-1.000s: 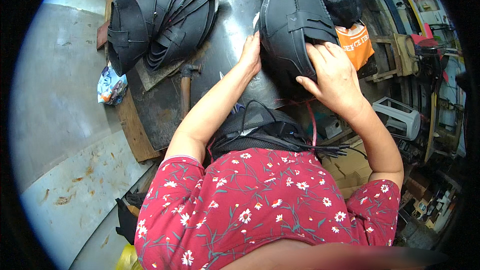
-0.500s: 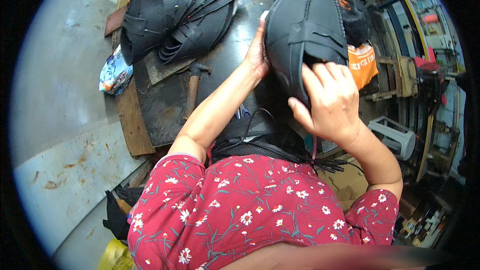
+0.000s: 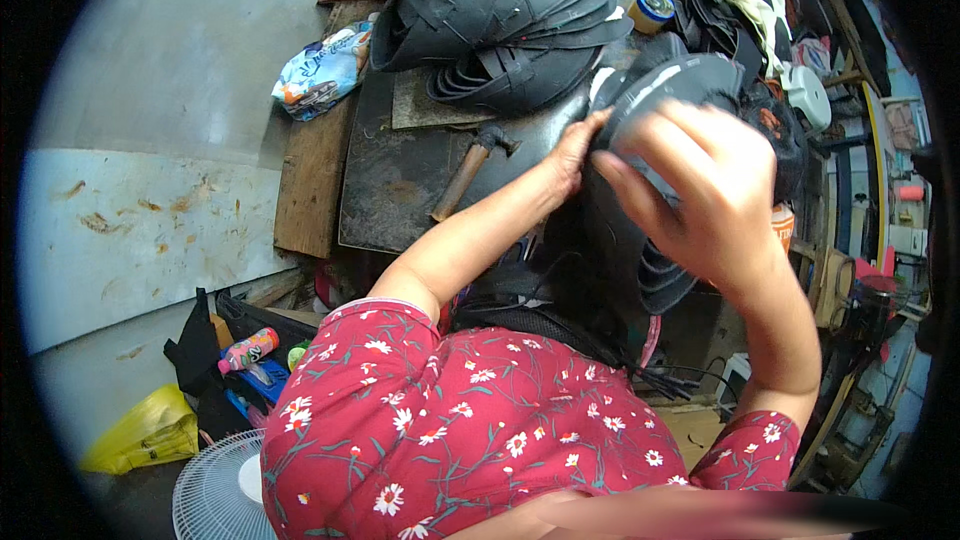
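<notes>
A stack of black shoe uppers stands in front of me, at the near right edge of the table. My left hand is closed on its left side, with the fingertips partly hidden behind it. Over the stack is my right hand, smeared by motion. Its thumb and bent fingers are at a black upper with a pale strip along its rim; whether they grip it does not show. A larger pile of black uppers lies at the far left of the table.
A hammer lies on the dark tabletop, left of my left forearm. Behind the stack are a jar and a white container. A blue-and-white bag sits by the table's left edge, and a fan is at the lower left.
My view has swung, so the table items appear shifted right and up. The right hand has lifted from the front opening of the top upper to the top of the stack, and the uppers have tilted.
</notes>
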`<state>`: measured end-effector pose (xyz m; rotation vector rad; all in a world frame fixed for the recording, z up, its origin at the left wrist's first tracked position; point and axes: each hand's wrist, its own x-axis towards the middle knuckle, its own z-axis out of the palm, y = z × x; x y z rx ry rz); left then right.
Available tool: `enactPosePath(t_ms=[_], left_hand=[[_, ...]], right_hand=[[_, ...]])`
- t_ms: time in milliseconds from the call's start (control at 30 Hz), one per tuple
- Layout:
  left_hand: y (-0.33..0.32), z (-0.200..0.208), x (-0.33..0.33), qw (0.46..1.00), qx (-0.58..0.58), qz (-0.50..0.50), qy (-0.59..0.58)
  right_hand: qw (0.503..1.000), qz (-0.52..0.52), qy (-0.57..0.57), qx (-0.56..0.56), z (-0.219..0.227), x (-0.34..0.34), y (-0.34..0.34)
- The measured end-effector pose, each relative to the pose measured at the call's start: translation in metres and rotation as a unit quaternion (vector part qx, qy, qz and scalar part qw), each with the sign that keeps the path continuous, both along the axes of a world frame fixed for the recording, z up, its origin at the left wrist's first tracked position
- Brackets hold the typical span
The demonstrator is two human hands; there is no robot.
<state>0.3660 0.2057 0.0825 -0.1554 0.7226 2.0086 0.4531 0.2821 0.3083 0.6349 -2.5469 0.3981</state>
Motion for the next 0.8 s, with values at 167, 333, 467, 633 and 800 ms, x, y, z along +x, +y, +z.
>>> enactPosePath(t_ms=[167,333,467,633,800], left_hand=[[0.013,-0.034,0.008,0.998,0.061,0.007,0.019],[0.031,-0.069,0.016,0.989,0.137,0.009,0.046],[0.032,-0.070,0.021,0.993,0.062,0.061,0.085],[0.026,-0.062,0.020,0.997,-0.027,0.062,0.021],[0.027,-0.058,0.010,0.998,0.042,0.042,-0.021]], right_hand=[[0.974,0.209,-0.001,0.089,-0.030,-0.113,-0.087],[0.954,0.178,-0.097,0.222,-0.067,-0.186,-0.158],[0.929,0.066,-0.103,0.349,-0.090,-0.205,-0.126],[0.951,0.044,-0.010,0.306,-0.101,-0.209,-0.109],[0.935,-0.011,0.007,0.354,-0.109,-0.219,-0.123]])
